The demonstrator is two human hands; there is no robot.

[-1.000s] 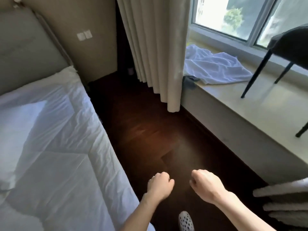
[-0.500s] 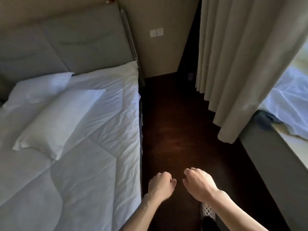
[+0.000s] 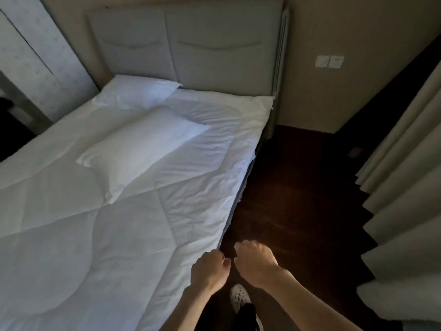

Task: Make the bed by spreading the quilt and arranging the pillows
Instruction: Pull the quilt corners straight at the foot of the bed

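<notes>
Your left hand (image 3: 210, 271) and right hand (image 3: 256, 266) are curled and empty. The quilt (image 3: 119, 235) looks soft and light; grip its edge beside your left.

No text, label, brand or number can be read anywhere in the view. The wall switch plates (image 3: 329, 61) at the upper right of the frame are too small and blurred to tell whether they bear any marking.
</notes>
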